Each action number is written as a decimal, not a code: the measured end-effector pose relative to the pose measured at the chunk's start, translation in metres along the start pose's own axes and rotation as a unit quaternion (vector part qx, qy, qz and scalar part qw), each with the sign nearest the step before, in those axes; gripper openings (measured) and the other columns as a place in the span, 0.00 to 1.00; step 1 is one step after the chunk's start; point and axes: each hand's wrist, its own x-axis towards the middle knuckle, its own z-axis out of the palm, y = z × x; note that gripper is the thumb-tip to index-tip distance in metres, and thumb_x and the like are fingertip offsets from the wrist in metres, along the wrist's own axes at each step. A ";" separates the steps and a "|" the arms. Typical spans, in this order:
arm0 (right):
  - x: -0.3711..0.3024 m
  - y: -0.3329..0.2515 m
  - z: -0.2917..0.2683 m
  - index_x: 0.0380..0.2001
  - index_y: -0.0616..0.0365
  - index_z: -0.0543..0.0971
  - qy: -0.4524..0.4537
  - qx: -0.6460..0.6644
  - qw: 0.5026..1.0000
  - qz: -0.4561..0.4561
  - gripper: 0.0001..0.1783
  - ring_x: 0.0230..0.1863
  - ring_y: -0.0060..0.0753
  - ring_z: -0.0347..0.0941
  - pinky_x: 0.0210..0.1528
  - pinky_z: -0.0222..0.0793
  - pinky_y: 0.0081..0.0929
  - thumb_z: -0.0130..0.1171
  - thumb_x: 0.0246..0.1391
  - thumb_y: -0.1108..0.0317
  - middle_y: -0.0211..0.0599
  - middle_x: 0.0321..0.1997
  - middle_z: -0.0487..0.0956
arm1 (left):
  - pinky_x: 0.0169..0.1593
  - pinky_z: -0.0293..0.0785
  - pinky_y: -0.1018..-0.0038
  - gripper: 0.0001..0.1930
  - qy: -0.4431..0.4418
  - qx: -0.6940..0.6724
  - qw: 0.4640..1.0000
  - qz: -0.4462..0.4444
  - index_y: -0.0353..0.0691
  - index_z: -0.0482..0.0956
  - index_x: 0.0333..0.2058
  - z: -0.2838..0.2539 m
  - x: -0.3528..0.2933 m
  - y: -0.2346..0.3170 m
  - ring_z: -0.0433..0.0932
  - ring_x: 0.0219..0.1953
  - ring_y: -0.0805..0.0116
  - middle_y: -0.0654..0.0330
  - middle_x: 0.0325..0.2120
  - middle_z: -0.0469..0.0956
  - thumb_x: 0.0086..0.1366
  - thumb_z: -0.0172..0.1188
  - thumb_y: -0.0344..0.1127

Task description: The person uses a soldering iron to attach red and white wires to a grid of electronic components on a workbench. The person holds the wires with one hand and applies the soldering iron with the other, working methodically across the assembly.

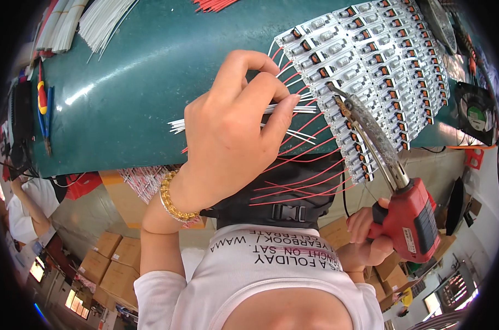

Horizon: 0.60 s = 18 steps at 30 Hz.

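My left hand (233,124) is closed in a pinch over the bench, at the near-left edge of a panel of small circuit boards (355,70). A bunch of thin white wires (176,126) passes under and between its fingers; how many are gripped is hidden. My right hand (373,236) is wrapped round the handle of a red and black soldering gun (411,223). Its long metal tip reaches up over the panel's left rows, near my left fingertips. Red wires (310,177) trail from the panel's left edge toward my lap, and several white ones also stick out along that edge.
The bench has a green top (128,71). Bundles of white wire (104,25) and red wire (214,4) lie at its back. A screwdriver (42,96) rests far left, a black fan (475,113) far right. Cardboard boxes (117,275) stand below; another person (32,209) is at left.
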 end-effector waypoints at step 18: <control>-0.003 0.001 0.003 0.48 0.72 0.63 -0.005 -0.013 1.000 -0.010 0.44 0.09 0.21 0.58 0.15 0.56 0.21 0.55 0.47 0.37 0.26 0.08 0.63 | 0.27 0.69 0.78 0.05 0.017 0.010 1.000 0.009 0.35 0.76 0.23 0.002 -0.001 -0.001 0.73 0.24 0.69 0.57 0.31 0.74 0.47 0.64 0.23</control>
